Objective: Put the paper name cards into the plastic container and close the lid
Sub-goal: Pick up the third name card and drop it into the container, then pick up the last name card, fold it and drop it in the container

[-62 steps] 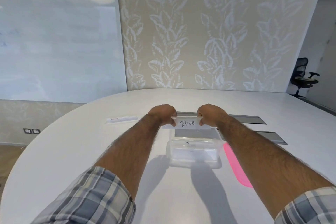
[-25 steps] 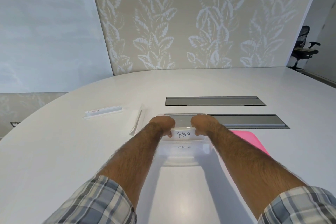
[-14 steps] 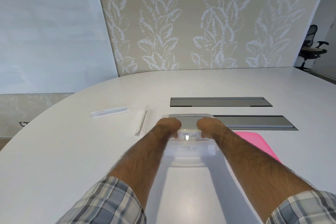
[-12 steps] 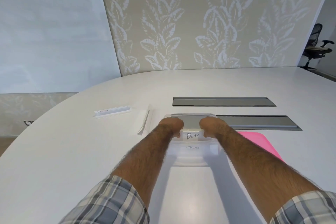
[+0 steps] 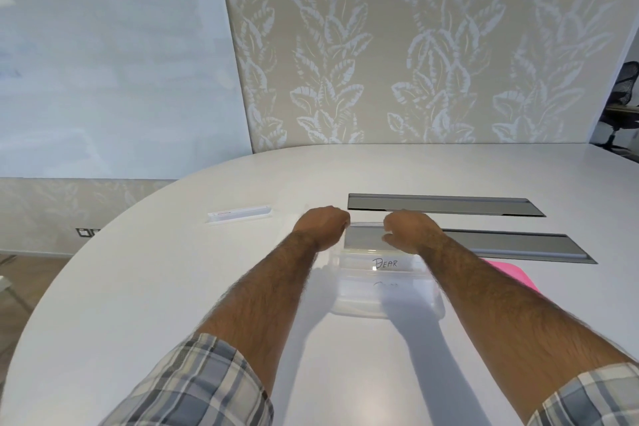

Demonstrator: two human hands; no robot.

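A clear plastic container (image 5: pixel 383 301) stands open on the white table (image 5: pixel 173 287). Inside it lies a paper name card (image 5: pixel 385 263) reading "DEAR", with another card faintly visible below it through the wall. My left hand (image 5: pixel 323 226) hovers at the container's far left corner, fingers curled under and its fingertips hidden. Over the far right corner is my right hand (image 5: pixel 409 230), its thumb apart from the curled fingers and nothing between them. Neither hand touches the "DEAR" card. The pink lid (image 5: pixel 508 273) lies flat to the right, partly behind my right forearm.
Two grey recessed slots (image 5: pixel 442 206) (image 5: pixel 511 245) run across the table behind the container. A flat white holder (image 5: pixel 238 214) lies at the left. A whiteboard (image 5: pixel 103 62) leans on the wall, and an office chair (image 5: pixel 622 93) stands far right.
Both hands lowered the "DEAR" card into the container, let it go and moved up to the far rim. The folded card left of the container is now hidden by my left hand.
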